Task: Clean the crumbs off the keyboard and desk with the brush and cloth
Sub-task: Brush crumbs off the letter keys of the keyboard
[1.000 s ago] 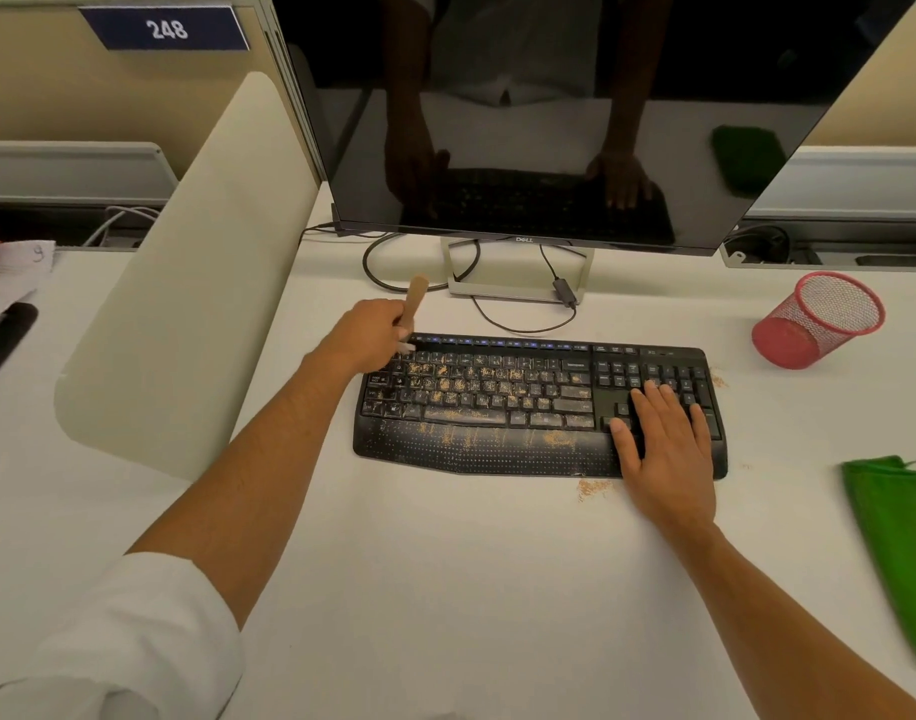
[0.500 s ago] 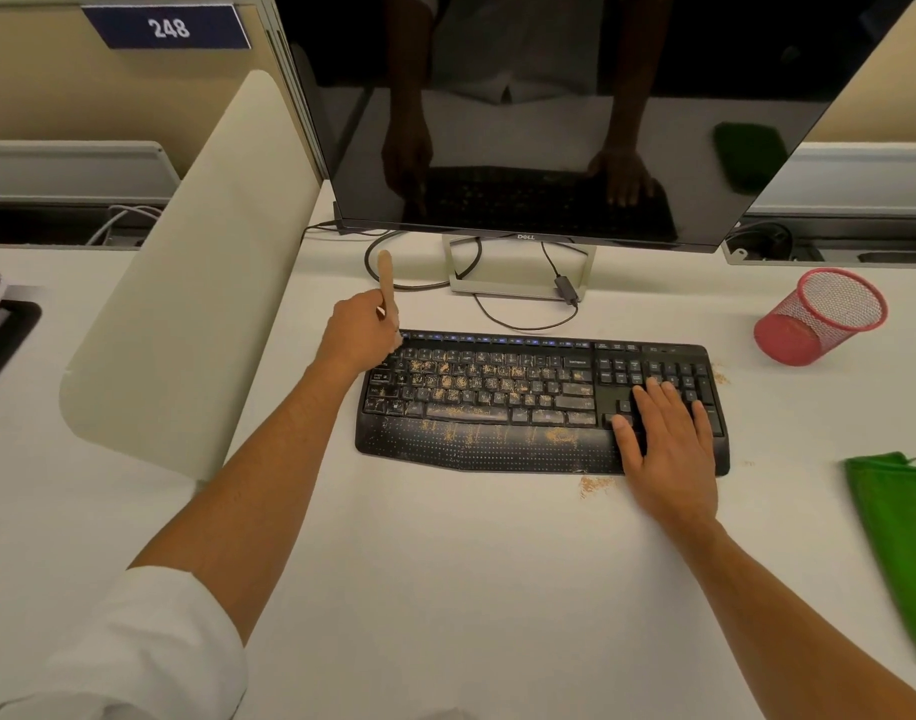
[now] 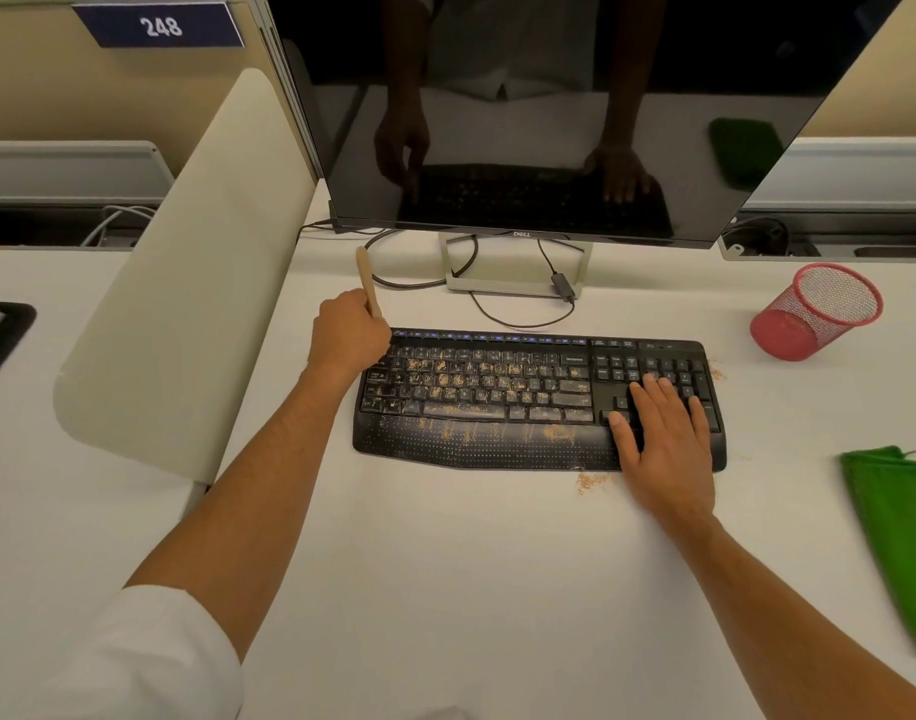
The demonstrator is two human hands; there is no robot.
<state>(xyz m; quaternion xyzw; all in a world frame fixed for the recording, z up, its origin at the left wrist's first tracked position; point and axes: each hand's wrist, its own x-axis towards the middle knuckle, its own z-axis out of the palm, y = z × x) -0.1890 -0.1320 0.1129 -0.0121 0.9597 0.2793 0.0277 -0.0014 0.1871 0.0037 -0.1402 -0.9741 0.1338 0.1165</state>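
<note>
1. The left hand [image 3: 347,331], at the far left corner of the black crumb-strewn keyboard [image 3: 502,407], has its grip clenched round a slim pale wooden-handled brush [image 3: 366,280]; the handle sticks up out of the fist towards the monitor, and the bristle end is hidden.
2. The right hand [image 3: 663,449] lies flat, grip released, on the keyboard's right end.
3. A loose heap of tan crumbs [image 3: 592,480] sits on the white worktop [image 3: 445,589] just left of that hand.
4. The green cloth [image 3: 897,532] lies at the right edge, well apart from both hands.

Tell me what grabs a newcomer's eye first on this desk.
The black keyboard at the centre, its keys and palm rest strewn with tan crumbs. The left hand holds a wooden brush at its top-left corner, and the right hand lies flat on its right end. A green cloth lies far right.
</note>
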